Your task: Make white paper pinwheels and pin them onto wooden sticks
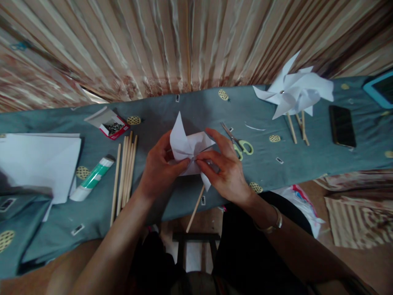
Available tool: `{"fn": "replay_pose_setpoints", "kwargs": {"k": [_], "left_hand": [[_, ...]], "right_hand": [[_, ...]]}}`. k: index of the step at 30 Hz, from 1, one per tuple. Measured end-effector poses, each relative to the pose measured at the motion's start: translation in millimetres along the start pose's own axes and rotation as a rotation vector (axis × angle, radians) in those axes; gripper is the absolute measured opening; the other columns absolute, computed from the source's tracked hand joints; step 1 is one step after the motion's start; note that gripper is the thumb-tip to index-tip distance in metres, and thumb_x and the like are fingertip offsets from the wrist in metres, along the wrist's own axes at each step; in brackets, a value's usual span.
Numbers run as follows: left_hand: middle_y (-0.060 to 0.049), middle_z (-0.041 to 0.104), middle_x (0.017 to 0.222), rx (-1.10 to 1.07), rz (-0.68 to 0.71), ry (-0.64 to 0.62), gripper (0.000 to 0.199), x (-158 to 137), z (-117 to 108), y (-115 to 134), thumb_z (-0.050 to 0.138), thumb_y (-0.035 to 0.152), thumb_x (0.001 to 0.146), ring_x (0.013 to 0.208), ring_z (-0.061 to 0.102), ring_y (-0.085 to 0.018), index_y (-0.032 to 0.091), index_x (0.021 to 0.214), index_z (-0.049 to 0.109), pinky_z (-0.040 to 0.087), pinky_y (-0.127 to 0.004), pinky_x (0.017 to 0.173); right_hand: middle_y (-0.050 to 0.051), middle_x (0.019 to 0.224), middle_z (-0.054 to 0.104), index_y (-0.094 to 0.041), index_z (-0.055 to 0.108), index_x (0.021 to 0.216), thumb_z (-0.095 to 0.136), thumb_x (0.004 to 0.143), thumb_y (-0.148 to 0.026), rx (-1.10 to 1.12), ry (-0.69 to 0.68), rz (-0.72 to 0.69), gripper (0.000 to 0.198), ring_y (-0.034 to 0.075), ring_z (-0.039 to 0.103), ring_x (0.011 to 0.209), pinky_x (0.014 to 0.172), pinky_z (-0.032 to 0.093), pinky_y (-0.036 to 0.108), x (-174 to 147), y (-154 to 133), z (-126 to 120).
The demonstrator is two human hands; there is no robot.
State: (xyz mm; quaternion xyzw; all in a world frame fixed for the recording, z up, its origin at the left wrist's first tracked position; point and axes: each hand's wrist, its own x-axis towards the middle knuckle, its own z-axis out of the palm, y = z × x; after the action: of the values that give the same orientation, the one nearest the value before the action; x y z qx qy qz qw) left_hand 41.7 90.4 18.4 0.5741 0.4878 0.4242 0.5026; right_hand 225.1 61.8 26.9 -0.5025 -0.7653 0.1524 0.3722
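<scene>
A white paper pinwheel (180,141) is between my two hands, over the front middle of the table. My left hand (160,166) grips its left side, the thumb pressed near the centre. With thumb and index finger pinched at the centre, my right hand (225,166) holds it from the right; whether a small pin is in that pinch is hidden. A wooden stick (195,208) slants down from beneath the paper past the table edge; where its upper end meets the pinwheel is hidden. Green-handled scissors (241,146) lie just beyond my right hand.
Left on the cloth-covered table (153,110) are wooden sticks (124,172), an open box of metal pins (113,128), a green-and-white tube (93,178) and white paper sheets (37,164). Finished pinwheels (291,90), a phone (342,126) and a blue-framed tablet (380,90) lie right. A curtain (184,45) hangs behind.
</scene>
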Motion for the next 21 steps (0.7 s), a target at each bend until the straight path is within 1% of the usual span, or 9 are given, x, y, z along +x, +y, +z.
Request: {"fn": "replay_pose_setpoints", "kwargs": {"k": [4,7,12,16,21], "left_hand": [[-0.007,0.071,0.115,0.002,-0.008,-0.005,0.063,-2.0,0.5,3.4,0.077,0.031,0.072,0.102,0.070,-0.026,0.021,0.129,0.054,0.060,-0.038,0.087],[-0.005,0.072,0.111,-0.033,0.000,-0.004,0.057,-3.3,1.2,5.5,0.077,0.028,0.070,0.099,0.070,-0.025,0.021,0.124,0.058,0.059,-0.037,0.087],[-0.005,0.073,0.102,-0.086,0.015,-0.014,0.049,-4.0,2.7,5.5,0.077,0.025,0.069,0.094,0.071,-0.024,0.017,0.115,0.063,0.058,-0.035,0.085],[-0.007,0.073,0.107,-0.068,-0.010,0.011,0.055,-4.8,2.8,5.3,0.079,0.025,0.067,0.098,0.071,-0.025,0.016,0.118,0.063,0.057,-0.038,0.090],[-0.008,0.074,0.109,-0.058,-0.029,0.036,0.056,-5.3,2.0,4.6,0.079,0.025,0.066,0.098,0.071,-0.026,0.016,0.119,0.063,0.058,-0.039,0.089]], "right_hand": [[0.003,0.146,0.050,-0.026,0.069,0.091,0.060,0.090,-0.022,-0.002,-0.011,0.017,0.010,0.028,0.046,0.137,0.115,0.039,0.053,0.4,-0.6,-1.0],[0.002,0.146,0.051,-0.027,0.069,0.091,0.059,0.091,-0.021,0.004,-0.022,0.037,0.011,0.028,0.046,0.138,0.116,0.038,0.052,0.5,-0.5,-0.7],[0.004,0.145,0.052,-0.024,0.069,0.091,0.061,0.090,-0.021,0.007,0.024,-0.029,0.008,0.026,0.049,0.135,0.113,0.042,0.049,-0.5,2.6,2.9],[0.004,0.145,0.051,-0.025,0.069,0.092,0.062,0.089,-0.020,0.024,0.034,-0.037,0.010,0.026,0.051,0.133,0.111,0.043,0.048,-1.4,3.9,4.5],[-0.003,0.143,0.052,-0.032,0.071,0.096,0.062,0.089,-0.019,0.053,0.029,-0.020,0.016,0.026,0.049,0.134,0.114,0.041,0.048,-2.0,1.8,3.7]]}}
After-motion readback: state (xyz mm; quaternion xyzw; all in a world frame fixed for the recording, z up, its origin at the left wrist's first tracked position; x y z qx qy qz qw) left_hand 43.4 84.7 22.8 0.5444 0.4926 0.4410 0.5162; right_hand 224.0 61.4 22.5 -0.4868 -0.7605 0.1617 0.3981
